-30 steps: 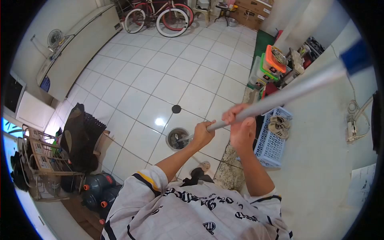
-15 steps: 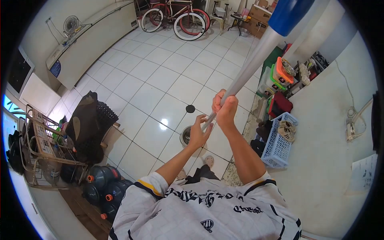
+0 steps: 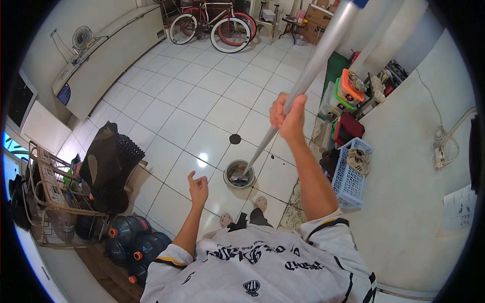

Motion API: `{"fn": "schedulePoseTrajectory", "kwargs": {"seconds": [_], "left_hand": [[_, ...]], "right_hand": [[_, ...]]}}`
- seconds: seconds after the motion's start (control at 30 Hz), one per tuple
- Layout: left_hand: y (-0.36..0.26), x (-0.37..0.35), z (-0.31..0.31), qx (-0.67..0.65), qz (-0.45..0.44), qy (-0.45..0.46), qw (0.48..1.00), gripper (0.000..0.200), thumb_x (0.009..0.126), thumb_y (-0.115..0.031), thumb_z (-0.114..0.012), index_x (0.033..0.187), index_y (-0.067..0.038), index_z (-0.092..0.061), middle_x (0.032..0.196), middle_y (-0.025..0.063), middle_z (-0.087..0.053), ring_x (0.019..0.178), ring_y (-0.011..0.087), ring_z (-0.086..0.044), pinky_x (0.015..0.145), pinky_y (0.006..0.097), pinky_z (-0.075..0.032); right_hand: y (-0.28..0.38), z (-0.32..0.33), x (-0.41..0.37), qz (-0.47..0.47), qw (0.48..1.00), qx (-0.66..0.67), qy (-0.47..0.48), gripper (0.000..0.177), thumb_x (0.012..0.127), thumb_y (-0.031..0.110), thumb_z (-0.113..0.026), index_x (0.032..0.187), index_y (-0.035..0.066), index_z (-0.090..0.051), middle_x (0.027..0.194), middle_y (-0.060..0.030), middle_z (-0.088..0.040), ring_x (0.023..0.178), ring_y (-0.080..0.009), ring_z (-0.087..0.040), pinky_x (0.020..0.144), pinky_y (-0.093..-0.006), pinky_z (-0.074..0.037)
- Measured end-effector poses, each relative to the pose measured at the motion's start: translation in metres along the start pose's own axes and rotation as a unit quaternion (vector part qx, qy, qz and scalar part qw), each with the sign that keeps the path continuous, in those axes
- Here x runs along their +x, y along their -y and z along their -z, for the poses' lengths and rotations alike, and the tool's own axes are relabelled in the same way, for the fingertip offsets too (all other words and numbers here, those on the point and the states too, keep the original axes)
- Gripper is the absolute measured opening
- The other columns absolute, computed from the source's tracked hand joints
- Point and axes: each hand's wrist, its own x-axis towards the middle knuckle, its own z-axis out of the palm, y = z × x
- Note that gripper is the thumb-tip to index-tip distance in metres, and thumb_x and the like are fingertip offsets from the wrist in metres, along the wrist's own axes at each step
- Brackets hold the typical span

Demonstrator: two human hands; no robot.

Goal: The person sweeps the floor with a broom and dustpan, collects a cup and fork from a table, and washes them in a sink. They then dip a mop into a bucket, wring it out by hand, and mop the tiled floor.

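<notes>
My right hand (image 3: 289, 117) is closed around the grey pole of a mop (image 3: 309, 70), which slants from the upper right down into a round metal bucket (image 3: 228, 178). At the top edge, the blue end of the pole is only partly in view. A dark fitting shows at its lower end inside the bucket; the mop head is hard to make out there. My left hand (image 3: 198, 188) is off the pole, held over the floor left of the bucket. Nothing is in it, and its fingers are apart and loosely bent.
White tiles (image 3: 207, 108) cover the floor. Water jugs (image 3: 129, 228) and a metal rack (image 3: 48, 187) stand at left. On the right are a blue basket (image 3: 348, 177) with shoes and stacked boxes (image 3: 348, 91). Bicycles (image 3: 230, 33) stand behind, near a long chest freezer (image 3: 113, 55).
My left hand has let go of the mop pole and moved left and down. My right hand, still gripping, has risen slightly. The bucket is now more fully in view.
</notes>
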Motion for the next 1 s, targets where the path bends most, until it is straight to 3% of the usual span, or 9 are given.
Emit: {"fn": "schedulePoseTrajectory", "kwargs": {"seconds": [0.23,0.47,0.67,0.8,1.0], "left_hand": [[0.075,-0.02,0.049,0.087,0.06,-0.012,0.994,0.052,0.085,-0.019,-0.058,0.126,0.0,-0.032,0.083,0.0163,-0.063,0.08,0.0198,-0.062,0.072,0.0306,-0.047],[0.101,-0.04,0.091,0.095,0.14,-0.049,0.984,0.05,0.082,-0.022,-0.06,0.122,-0.001,-0.037,0.08,0.0145,-0.063,0.073,0.0183,-0.061,0.064,0.0293,-0.047],[0.092,-0.041,0.093,0.102,0.164,-0.01,0.981,0.047,0.084,-0.019,-0.06,0.122,-0.003,-0.037,0.082,0.0102,-0.058,0.073,0.0163,-0.061,0.065,0.0274,-0.045],[0.097,-0.046,0.091,0.124,0.173,0.029,0.977,0.046,0.084,-0.02,-0.06,0.121,-0.003,-0.039,0.085,0.0113,-0.058,0.074,0.0165,-0.061,0.066,0.0278,-0.045],[0.052,-0.033,0.067,0.092,0.139,0.074,0.983,0.046,0.084,-0.02,-0.059,0.122,-0.003,-0.039,0.087,0.0118,-0.059,0.078,0.0162,-0.061,0.07,0.0278,-0.045]], "right_hand": [[-0.016,0.011,-0.001,0.009,0.997,-0.054,-0.048,0.071,0.081,0.074,-0.022,0.055,0.009,-0.032,0.043,0.0022,-0.029,0.035,-0.0081,-0.032,0.033,-0.0235,-0.027],[0.044,0.011,0.023,-0.063,0.989,0.092,0.099,0.074,0.077,0.079,-0.019,0.058,0.009,-0.035,0.043,0.004,-0.027,0.035,-0.0067,-0.026,0.033,-0.0225,-0.025],[-0.039,0.015,-0.007,-0.002,0.999,0.004,0.037,0.067,0.083,0.071,-0.027,0.058,0.01,-0.034,0.044,0.0026,-0.031,0.038,-0.0068,-0.032,0.035,-0.0224,-0.026],[-0.026,-0.002,-0.004,0.06,0.995,-0.061,-0.046,0.063,0.088,0.062,-0.029,0.058,0.008,-0.034,0.046,0.0013,-0.034,0.039,-0.0071,-0.034,0.036,-0.0227,-0.027],[0.031,-0.028,0.015,0.083,0.986,-0.093,-0.107,0.055,0.095,0.048,-0.032,0.059,0.006,-0.039,0.047,0.0009,-0.037,0.044,-0.0078,-0.035,0.041,-0.0255,-0.029]]}}
